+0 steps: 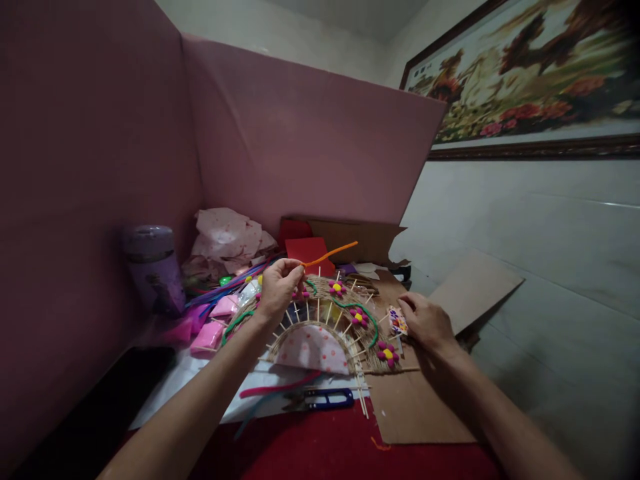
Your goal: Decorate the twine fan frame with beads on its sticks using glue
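Observation:
An orange pipe cleaner (333, 253) is pinched by one end in my left hand (280, 287), its free end pointing up and to the right. My right hand (430, 320) grips a small white piece with a colourful pattern (399, 321); its exact kind is unclear. Between and below both hands lies a half-round fan of twine and sticks (320, 313), partly hidden by my left arm. Purple flowers with yellow centres (359, 317) and wavy green pipe cleaners (373, 327) decorate its band. A pale dotted half-circle (313, 349) fills the middle.
Blue thread snips (330, 399) lie in front of the fan near a pink pipe cleaner (270, 389). Cardboard (425, 407) is under the right side. Pink packets (209, 335) and a purple tumbler (155, 270) stand left. Pink panels (300, 133) rise behind.

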Action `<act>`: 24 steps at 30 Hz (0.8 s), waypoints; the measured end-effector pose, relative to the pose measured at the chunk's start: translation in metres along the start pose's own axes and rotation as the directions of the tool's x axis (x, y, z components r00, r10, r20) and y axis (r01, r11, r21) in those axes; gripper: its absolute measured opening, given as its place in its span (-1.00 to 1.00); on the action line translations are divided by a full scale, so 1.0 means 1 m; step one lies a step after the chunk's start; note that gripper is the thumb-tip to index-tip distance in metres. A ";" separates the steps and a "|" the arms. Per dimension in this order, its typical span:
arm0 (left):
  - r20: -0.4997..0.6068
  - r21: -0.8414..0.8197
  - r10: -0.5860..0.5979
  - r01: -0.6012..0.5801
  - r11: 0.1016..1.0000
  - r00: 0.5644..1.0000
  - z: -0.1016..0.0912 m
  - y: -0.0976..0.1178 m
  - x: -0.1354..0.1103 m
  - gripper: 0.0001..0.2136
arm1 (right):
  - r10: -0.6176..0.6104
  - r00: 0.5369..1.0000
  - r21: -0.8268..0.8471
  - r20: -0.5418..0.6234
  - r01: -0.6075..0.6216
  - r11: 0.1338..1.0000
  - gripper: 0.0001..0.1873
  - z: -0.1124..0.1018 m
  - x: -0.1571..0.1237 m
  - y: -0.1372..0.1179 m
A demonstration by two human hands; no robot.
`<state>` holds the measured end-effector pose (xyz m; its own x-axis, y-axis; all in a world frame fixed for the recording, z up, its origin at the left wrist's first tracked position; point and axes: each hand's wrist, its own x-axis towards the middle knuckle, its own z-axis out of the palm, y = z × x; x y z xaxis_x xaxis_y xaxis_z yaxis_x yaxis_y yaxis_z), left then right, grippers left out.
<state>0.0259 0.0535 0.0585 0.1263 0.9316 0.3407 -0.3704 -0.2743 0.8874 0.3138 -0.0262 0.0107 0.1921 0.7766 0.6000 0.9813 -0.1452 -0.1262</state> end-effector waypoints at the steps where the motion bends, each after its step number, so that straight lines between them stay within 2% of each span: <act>1: -0.011 0.001 0.012 -0.012 1.000 1.000 0.000 0.001 0.000 -0.78 | -0.037 0.999 0.014 0.021 0.037 0.999 -0.76 0.005 0.009 0.001; 4: -0.037 -0.002 0.028 -0.028 1.000 0.999 -0.002 0.003 0.002 -0.80 | -0.149 0.975 0.128 0.163 0.129 0.983 -0.76 0.026 0.041 0.001; 9: -0.064 -0.040 -0.026 0.024 0.999 0.998 -0.007 0.001 0.006 -0.77 | -0.234 0.918 0.214 0.321 0.171 0.962 -0.67 0.076 0.092 0.000; 11: -0.075 -0.105 -0.070 0.062 0.993 0.995 -0.009 -0.001 0.008 -0.77 | -0.256 0.893 0.226 0.371 0.180 0.957 -0.64 0.095 0.105 0.002; 15: -0.070 -0.251 -0.160 0.138 0.958 0.985 -0.014 -0.003 0.013 -0.77 | -0.302 0.849 0.237 0.435 0.215 0.947 -0.69 0.122 0.117 0.007; 18: -0.060 -0.306 -0.202 0.175 0.936 0.978 -0.014 -0.001 0.015 -0.78 | -0.324 0.839 0.242 0.438 0.237 0.941 -0.73 0.131 0.120 0.011; 20: -0.063 -0.318 -0.214 0.184 0.930 0.975 -0.013 0.000 0.015 -0.80 | -0.334 0.841 0.247 0.425 0.248 0.937 -0.72 0.128 0.123 0.012; 24: -0.063 -0.325 -0.241 0.208 0.923 0.969 -0.010 0.002 0.013 -0.83 | -0.362 0.848 0.262 0.387 0.275 0.925 -0.67 0.104 0.133 0.016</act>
<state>0.0171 0.0673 0.0617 0.1536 0.9834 0.0967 -0.6142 0.0184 0.7889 0.3538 0.1380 0.0062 -0.1968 0.9484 0.2487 0.9577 0.2402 -0.1584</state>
